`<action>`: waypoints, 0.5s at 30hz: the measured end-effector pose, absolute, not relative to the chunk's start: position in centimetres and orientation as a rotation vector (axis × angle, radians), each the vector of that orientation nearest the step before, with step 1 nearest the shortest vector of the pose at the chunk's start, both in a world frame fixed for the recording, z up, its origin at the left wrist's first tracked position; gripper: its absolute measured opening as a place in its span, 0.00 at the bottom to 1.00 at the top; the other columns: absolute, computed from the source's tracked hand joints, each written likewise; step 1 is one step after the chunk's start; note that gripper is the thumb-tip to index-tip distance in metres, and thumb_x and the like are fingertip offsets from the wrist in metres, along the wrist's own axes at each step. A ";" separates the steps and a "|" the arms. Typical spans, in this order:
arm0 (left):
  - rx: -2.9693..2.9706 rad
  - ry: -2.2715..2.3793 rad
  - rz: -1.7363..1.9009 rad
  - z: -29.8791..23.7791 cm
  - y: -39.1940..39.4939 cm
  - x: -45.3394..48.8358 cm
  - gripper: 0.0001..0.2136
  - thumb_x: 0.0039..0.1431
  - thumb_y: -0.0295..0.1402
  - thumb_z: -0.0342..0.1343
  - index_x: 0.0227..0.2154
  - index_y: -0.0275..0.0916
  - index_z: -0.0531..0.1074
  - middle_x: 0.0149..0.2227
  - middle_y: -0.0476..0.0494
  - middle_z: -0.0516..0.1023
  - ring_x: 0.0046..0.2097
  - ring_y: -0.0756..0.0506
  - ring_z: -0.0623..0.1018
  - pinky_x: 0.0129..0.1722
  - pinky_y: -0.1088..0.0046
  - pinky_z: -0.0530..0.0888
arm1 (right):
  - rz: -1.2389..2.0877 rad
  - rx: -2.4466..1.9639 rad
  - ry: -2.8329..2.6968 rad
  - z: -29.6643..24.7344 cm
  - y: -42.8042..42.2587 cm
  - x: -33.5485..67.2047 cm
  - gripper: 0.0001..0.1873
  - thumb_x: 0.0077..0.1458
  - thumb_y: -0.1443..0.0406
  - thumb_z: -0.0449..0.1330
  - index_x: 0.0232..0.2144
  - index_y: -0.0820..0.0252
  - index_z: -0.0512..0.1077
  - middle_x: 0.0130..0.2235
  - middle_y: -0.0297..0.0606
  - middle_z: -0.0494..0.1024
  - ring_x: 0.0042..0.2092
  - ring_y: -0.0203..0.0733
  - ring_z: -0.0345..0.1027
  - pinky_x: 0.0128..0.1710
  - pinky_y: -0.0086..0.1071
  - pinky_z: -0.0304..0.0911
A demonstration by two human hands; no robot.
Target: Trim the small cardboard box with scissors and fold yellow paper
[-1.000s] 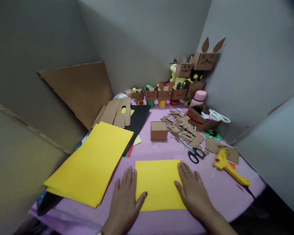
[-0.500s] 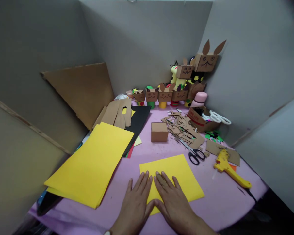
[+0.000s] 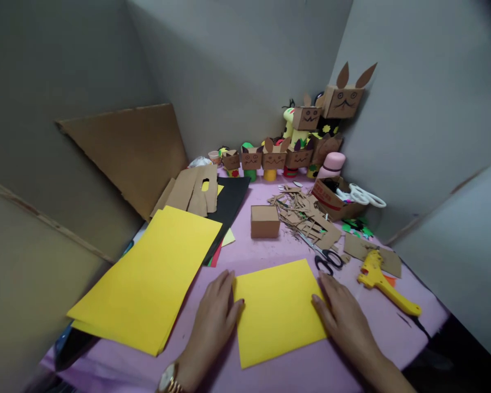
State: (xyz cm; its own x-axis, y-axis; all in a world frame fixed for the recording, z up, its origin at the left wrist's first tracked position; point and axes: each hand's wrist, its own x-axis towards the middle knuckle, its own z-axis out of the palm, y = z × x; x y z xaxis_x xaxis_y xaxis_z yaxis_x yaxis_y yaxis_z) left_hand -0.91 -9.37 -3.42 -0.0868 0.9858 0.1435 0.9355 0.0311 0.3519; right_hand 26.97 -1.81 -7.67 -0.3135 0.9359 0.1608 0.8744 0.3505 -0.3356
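A yellow sheet of paper point(image 3: 280, 314) lies in front of me on the purple tablecloth. At its left edge my left hand point(image 3: 219, 308) grips it, thumb on top and fingers along the side. My right hand point(image 3: 341, 305) holds the opposite edge the same way. The fingertips under or beside the paper are partly hidden. Just beyond the sheet stands a small closed cardboard box point(image 3: 265, 222). Scissors with black handles point(image 3: 328, 261) lie close to my right fingertips.
Left of me is a stack of large yellow sheets point(image 3: 151, 278) over black paper point(image 3: 231, 202). Cardboard scraps point(image 3: 305, 215) are heaped at centre right, near a yellow glue gun point(image 3: 387, 284). Cardboard animal figures point(image 3: 275, 158) line the back; an open box point(image 3: 335, 199) holds white-handled scissors.
My hands were flat together on the middle of the yellow sheet. They have moved apart to its left and right edges, and the sheet has turned slightly.
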 end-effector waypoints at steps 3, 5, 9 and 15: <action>1.951 2.137 0.407 -1.7 -7.2 0.0 0.21 0.53 0.30 0.50 0.52 0.32 0.64 0.49 0.33 0.72 0.50 0.37 0.71 0.50 0.58 0.68 | 0.290 -1.591 -2.200 -7.2 -0.4 26.8 0.29 0.60 0.59 0.45 0.59 0.70 0.57 0.53 0.52 0.70 0.53 0.52 0.64 0.53 0.45 0.59; 1.913 2.132 0.315 -0.8 -6.2 0.3 0.17 0.50 0.29 0.51 0.45 0.33 0.68 0.42 0.35 0.74 0.45 0.37 0.72 0.45 0.58 0.69 | 0.301 -1.593 -2.188 -7.0 0.1 26.5 0.29 0.58 0.60 0.46 0.59 0.70 0.57 0.52 0.52 0.71 0.52 0.53 0.63 0.53 0.46 0.59; 1.879 2.111 0.303 -0.3 -5.3 0.2 0.10 0.46 0.30 0.53 0.34 0.36 0.68 0.37 0.38 0.74 0.42 0.38 0.72 0.41 0.63 0.69 | 0.355 -1.585 -2.165 -7.1 0.2 26.3 0.29 0.56 0.62 0.49 0.58 0.70 0.58 0.53 0.52 0.70 0.54 0.53 0.61 0.54 0.45 0.58; 1.840 2.113 0.318 -0.6 -4.8 -0.1 0.12 0.46 0.28 0.52 0.36 0.37 0.67 0.38 0.39 0.73 0.42 0.40 0.73 0.41 0.65 0.69 | 0.464 -1.610 -2.076 -6.4 0.4 25.8 0.30 0.54 0.62 0.50 0.57 0.71 0.59 0.53 0.51 0.70 0.54 0.51 0.63 0.54 0.42 0.58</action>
